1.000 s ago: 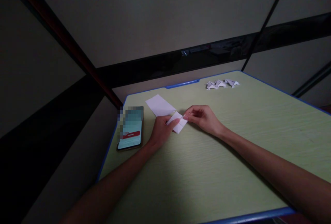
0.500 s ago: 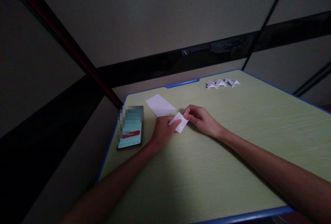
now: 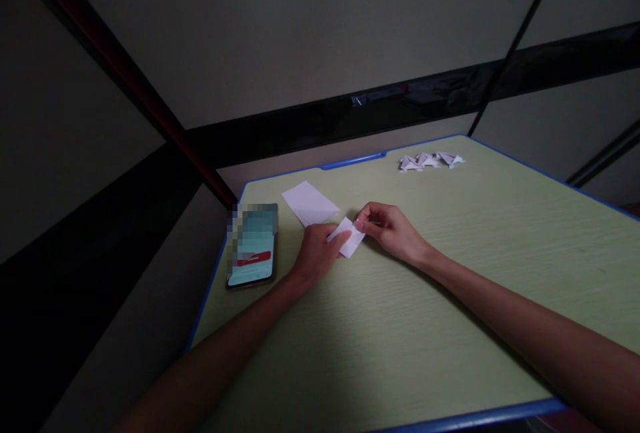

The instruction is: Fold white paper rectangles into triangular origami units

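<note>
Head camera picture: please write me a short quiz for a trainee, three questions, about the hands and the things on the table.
1. True or false: the left hand and the right hand both hold the small paper.
2. What lies left of the left hand? A phone; B cup; C scissors.
3. Fill in: the folded paper figures lie near the ____ edge of the table.
Key: 1 true; 2 A; 3 far.

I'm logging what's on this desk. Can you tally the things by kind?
Phone: 1
Flat paper sheet: 1
Small folded paper: 1
Heap of folded paper pieces: 1 (pieces too small to count)
Total: 4
</note>
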{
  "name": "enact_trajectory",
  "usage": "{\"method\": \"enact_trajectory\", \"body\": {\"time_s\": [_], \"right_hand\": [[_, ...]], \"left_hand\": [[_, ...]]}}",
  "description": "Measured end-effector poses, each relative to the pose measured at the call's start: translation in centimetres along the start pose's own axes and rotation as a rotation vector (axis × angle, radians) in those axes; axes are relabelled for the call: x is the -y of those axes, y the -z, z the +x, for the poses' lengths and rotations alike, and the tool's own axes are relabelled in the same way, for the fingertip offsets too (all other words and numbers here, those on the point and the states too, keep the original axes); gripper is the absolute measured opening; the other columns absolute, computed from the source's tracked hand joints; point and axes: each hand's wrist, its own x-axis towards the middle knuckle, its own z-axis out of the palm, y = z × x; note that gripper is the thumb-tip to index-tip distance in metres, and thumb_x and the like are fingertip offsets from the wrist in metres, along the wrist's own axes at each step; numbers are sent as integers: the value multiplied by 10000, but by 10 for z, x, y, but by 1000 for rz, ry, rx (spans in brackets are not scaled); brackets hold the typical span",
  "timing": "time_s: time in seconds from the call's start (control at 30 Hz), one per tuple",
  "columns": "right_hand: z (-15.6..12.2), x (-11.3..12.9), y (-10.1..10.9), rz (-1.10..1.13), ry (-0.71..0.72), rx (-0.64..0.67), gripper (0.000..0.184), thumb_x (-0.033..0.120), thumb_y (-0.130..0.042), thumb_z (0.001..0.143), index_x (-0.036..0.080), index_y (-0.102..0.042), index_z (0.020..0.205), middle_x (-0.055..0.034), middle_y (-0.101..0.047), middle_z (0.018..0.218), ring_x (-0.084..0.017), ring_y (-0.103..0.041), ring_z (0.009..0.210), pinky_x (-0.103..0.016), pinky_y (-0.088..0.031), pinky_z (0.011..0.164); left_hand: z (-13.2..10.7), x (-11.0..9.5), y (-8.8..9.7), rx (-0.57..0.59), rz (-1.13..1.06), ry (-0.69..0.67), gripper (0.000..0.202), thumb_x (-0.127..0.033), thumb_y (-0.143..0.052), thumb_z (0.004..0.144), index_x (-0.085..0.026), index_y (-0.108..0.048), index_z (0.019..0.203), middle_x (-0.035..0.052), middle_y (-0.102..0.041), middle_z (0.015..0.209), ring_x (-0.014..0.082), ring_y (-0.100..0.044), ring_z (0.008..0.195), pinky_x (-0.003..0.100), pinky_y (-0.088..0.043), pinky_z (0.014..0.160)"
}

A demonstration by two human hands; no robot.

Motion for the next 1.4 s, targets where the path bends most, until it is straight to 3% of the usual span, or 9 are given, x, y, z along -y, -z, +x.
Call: {"method": "enact_trajectory", "body": {"time_s": [0.33,0.63,0.77,1.07,1.2,1.4], "right_hand": [[2,-2,-2,78,-49,-38,102,209,-521,646,140,-464,597,20,-461,553,-80,-398,510,-235,-306,504],[4,3,5,122,-92,239,234,309,-609,620,136,-460,568,70,-372,476,-47,-309,445,-209,-223,445],[2,2,6,133,-74,244,286,379,-597,640,130,-469,577,74,-349,467,-47,-270,444,-213,-180,441],[-1,1,1,567,-121,260,297,360,-682,560,125,-501,543,56,-440,468,-56,-365,471,-212,-218,489],[-1,3,1,633,-160,250,279,331,-706,536,120,-524,537,51,-467,467,-54,-378,467,-209,-229,493],[-1,2,1,536,-176,241,286,352,-679,578,120,-518,534,50,-457,465,-55,-366,469,-210,-214,481]], "left_hand": [[0,2,-1,20,-71,-11,275,-304,-475,675,-122,-491,469,-31,-457,436,82,-402,434,194,-274,426],[3,4,2,59,-126,-29,239,-284,-495,665,-125,-463,490,-48,-390,461,66,-339,465,186,-239,433],[3,5,4,104,-192,-26,248,-314,-517,662,-116,-492,516,-44,-404,483,67,-345,483,187,-251,451],[5,10,5,232,-561,-28,222,-322,-609,612,-106,-571,642,-23,-482,538,78,-409,507,194,-298,495],[5,15,0,219,-663,-50,212,-311,-617,607,-110,-584,666,-23,-489,547,76,-411,510,195,-300,502],[3,11,2,139,-547,-13,205,-302,-605,615,-98,-584,612,-27,-481,520,69,-387,491,192,-275,482]]}}
